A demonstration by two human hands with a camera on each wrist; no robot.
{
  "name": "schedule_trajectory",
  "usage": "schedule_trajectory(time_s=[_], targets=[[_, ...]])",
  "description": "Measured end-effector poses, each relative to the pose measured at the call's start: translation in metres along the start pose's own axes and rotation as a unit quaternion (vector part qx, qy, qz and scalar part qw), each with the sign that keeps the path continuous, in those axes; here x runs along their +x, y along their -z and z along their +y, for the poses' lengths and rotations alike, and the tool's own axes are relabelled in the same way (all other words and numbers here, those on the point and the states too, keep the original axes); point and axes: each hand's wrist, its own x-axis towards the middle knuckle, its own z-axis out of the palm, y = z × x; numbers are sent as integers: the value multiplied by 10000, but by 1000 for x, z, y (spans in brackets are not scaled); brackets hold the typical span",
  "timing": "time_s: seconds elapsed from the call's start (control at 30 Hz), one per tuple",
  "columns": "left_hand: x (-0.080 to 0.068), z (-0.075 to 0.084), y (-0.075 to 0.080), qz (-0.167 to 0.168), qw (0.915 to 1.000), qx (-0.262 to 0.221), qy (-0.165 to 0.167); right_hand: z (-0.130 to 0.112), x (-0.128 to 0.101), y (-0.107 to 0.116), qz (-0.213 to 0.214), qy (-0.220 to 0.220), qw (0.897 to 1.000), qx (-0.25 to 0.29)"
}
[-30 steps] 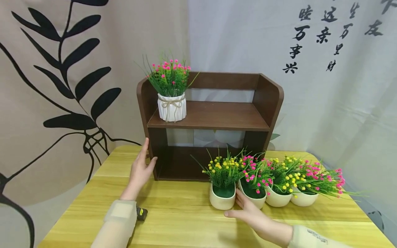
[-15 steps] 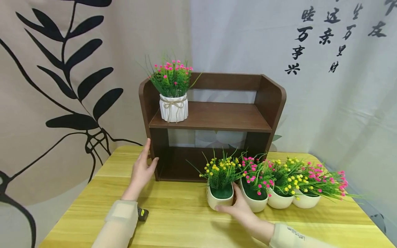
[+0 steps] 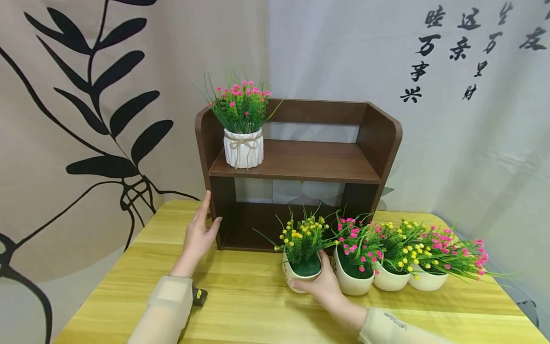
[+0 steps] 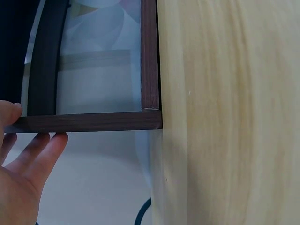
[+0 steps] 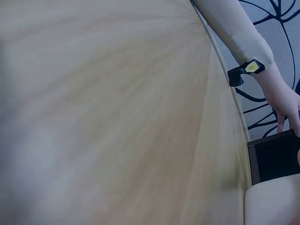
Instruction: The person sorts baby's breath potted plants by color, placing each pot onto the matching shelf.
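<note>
Yellow-flowered pot [image 3: 301, 270] gripped by right hand [image 3: 320, 285].
Shelf [image 3: 296, 162] is steadied by flat left hand [image 3: 198, 236]; lifting is judged next.

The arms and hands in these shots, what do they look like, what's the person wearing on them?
Both hands are bare. The left hand comes out of a pale beige long sleeve, with a small black device bearing a yellow tag at that wrist. The right hand has a matching beige sleeve with small dark lettering near the cuff, too small to read.
</note>
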Motion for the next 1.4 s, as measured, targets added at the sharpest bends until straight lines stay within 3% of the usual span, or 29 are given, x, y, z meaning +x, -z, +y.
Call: schedule_trajectory(time_s=[0.27, 0.57, 0.83, 1.17, 1.4], targets=[[0, 0, 0, 71, 9999, -9, -142, -1, 3, -5, 88, 110, 9997, -183], [-2, 2, 2, 5, 10000, 1, 26, -3, 5, -9, 42, 227, 9987, -463], [-1, 1, 3, 39, 10000, 14, -2, -12, 4, -13, -268, 327, 9985, -336], [2, -1, 3, 125, 9998, 32, -141, -45, 2, -16, -674, 626, 9958, -31], [0, 0, 0, 22, 10000, -39, 40, -62, -2, -20, -1091, 733, 9909, 307]])
